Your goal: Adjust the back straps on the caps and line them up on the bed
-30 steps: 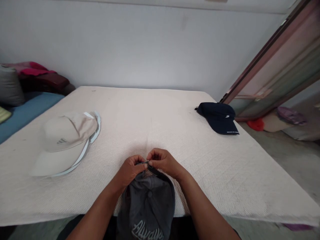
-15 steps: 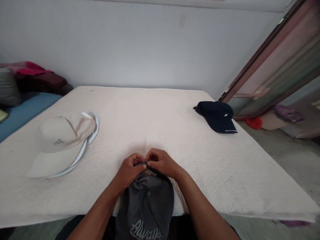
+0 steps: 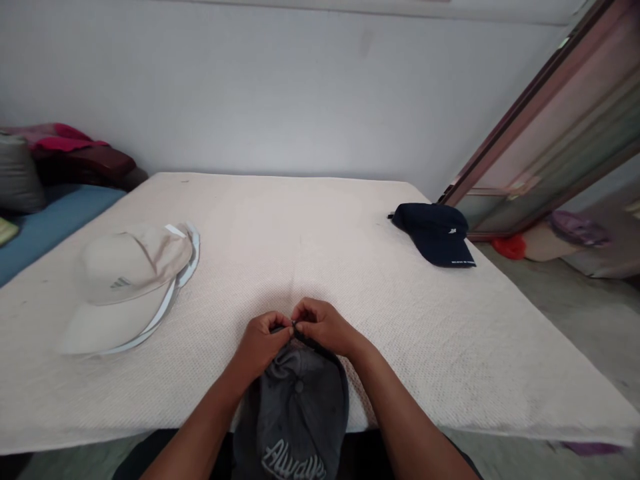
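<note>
A dark grey cap [image 3: 303, 413] with pale raised lettering on its front lies at the near table edge, crown button facing up and its front toward me. My left hand [image 3: 261, 341] pinches the back strap of this cap between thumb and fingers. Right beside it, my right hand [image 3: 323, 327] grips the strap's other end, and the fingertips of both hands almost meet. The fastening between them is too small and covered to make out.
Cream cloth covers the table [image 3: 300, 240]. To the left lie stacked pale caps [image 3: 125, 280]; a navy cap [image 3: 433, 233] rests at the far right. A wall [image 3: 280, 93] rises behind. Left of the table stands a blue-covered seat [image 3: 65, 213] with a grey cushion [image 3: 17, 173].
Both hands stay on the cap's strap with only slight finger shifts; the left fingers curl a little closer over it. The other caps have not moved.
</note>
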The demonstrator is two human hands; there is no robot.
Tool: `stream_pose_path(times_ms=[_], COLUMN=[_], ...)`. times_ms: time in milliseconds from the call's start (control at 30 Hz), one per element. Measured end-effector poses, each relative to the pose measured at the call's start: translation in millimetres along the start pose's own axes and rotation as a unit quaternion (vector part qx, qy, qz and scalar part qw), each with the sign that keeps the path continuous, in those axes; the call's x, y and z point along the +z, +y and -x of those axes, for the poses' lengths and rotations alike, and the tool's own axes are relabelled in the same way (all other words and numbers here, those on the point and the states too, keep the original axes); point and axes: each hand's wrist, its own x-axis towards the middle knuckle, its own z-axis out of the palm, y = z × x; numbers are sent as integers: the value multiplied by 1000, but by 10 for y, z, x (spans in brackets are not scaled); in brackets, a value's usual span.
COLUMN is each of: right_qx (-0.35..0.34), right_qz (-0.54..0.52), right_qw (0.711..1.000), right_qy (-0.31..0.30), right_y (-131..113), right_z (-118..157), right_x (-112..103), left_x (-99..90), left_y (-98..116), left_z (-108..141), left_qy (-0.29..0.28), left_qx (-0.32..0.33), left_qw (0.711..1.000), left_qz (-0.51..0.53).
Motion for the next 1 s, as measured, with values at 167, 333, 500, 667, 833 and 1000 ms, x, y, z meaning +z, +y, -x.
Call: stream_pose_path(times_ms=[167,333,500,667,833,1000], right_qx=[-1,1,-3,-9,-11,-12], right_qz=[-7,8,-2,-5,22,18], right_qw=[1000,1000,1000,1000,999,1000], right_qy=[-6,1,2,6,27,-14], right_y=[-23,-14,12,16,14,-13], right_z=[1,1,-5,-2,-4,8], right_x=[6,-3,-10,5,-6,-38], left_x=[21,37,53,59,54,46], left_y=[-10,-7,-14,-26,-5,41], left_z=[-28,-40,-51,-64,-51,-32], left_qy=[26,20,30,32,23,17], left_qx=[2,-30,-28,-19,-25,-25], left_qw=[999,999,999,999,999,999], left_qz=[-46,-7,-4,-12,8,22])
